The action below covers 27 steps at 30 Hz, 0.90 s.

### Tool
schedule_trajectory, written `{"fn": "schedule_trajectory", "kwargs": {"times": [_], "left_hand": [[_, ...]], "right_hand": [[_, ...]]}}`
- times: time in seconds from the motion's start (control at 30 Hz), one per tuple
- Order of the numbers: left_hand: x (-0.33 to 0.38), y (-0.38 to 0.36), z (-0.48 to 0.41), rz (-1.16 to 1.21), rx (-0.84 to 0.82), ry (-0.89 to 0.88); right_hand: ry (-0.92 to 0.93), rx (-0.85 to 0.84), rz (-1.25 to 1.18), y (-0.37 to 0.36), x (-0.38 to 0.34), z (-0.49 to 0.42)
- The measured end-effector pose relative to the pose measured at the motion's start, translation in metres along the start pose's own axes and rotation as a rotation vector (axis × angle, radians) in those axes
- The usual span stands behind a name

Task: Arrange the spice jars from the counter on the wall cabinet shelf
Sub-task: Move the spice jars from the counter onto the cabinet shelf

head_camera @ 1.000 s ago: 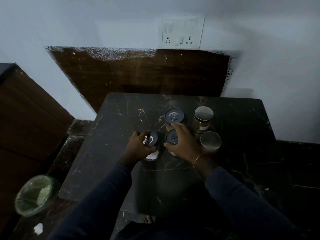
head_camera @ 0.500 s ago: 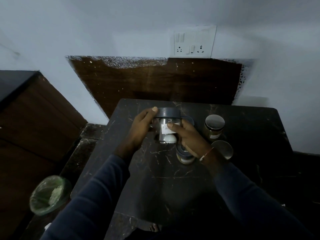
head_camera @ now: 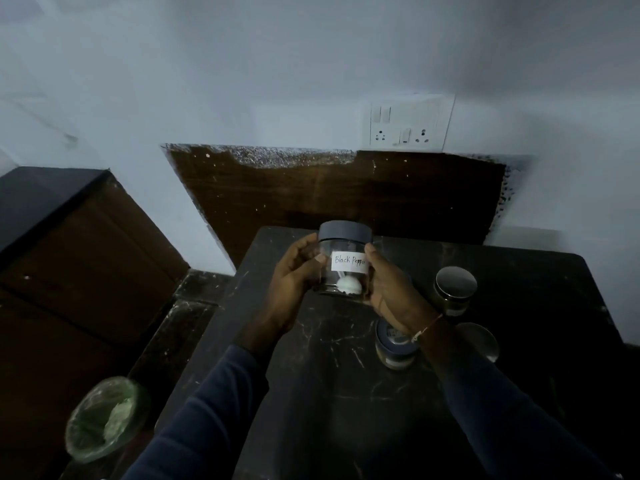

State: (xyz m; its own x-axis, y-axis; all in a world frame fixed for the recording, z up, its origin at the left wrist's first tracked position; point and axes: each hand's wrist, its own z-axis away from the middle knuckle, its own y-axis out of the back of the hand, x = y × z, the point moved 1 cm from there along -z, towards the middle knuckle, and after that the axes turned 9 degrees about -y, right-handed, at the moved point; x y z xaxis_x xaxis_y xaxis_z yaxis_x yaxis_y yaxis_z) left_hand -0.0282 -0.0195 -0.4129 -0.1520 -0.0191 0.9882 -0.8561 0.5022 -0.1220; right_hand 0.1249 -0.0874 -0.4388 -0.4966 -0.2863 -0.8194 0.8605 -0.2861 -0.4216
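Note:
A clear glass jar [head_camera: 341, 252] with a dark grey lid and a white label reading "Black Pepper" is held upright above the dark marble counter [head_camera: 346, 375]. My left hand [head_camera: 294, 275] grips its left side and my right hand [head_camera: 389, 289] grips its right side. A small white scoop lies inside the jar. On the counter stand a grey-lidded jar [head_camera: 393, 351] partly under my right wrist, a metal-lidded jar [head_camera: 454, 289] further right, and another metal-lidded jar [head_camera: 481, 339] at the right. No wall cabinet shelf is in view.
A brown wooden panel [head_camera: 329, 195] backs the counter, with a white switch and socket plate [head_camera: 408, 124] above it. A lower wooden cabinet [head_camera: 69, 244] stands at the left. A green-lined bin [head_camera: 104, 417] sits on the floor at lower left.
The jar has risen from the counter: first gripped by my left hand on the surface, then lifted, and now held higher between both hands with its label facing me. The view has tilted upward.

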Motion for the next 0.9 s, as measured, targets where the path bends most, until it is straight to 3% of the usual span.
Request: {"fn": "schedule_trajectory", "kwargs": {"times": [0.17,0.27,0.47,0.53,0.7,0.83,0.9], "left_hand": [[0.018,0.02,-0.02,0.013,-0.054,-0.034],[0.013,0.033,-0.031,-0.082,-0.111,-0.007],[-0.041,0.042,-0.028,-0.341,-0.207,0.167],[-0.068,0.037,-0.019,-0.431,-0.2,0.128],[-0.114,0.023,0.0,-0.524,-0.183,0.079],[-0.133,0.019,0.001,-0.614,-0.18,0.03],[-0.139,0.017,0.002,-0.621,-0.185,0.037]], "right_hand": [[0.069,0.015,0.084,-0.02,-0.023,-0.016],[0.094,0.035,0.264,-0.028,-0.029,-0.02],[-0.074,0.107,0.619,-0.016,-0.006,-0.019],[-0.092,0.254,0.689,0.013,-0.001,-0.018],[-0.022,0.833,0.963,0.099,-0.011,-0.021],[-0.188,0.909,1.296,0.152,-0.003,-0.031],[-0.25,0.879,1.272,0.166,0.001,-0.037]]}}
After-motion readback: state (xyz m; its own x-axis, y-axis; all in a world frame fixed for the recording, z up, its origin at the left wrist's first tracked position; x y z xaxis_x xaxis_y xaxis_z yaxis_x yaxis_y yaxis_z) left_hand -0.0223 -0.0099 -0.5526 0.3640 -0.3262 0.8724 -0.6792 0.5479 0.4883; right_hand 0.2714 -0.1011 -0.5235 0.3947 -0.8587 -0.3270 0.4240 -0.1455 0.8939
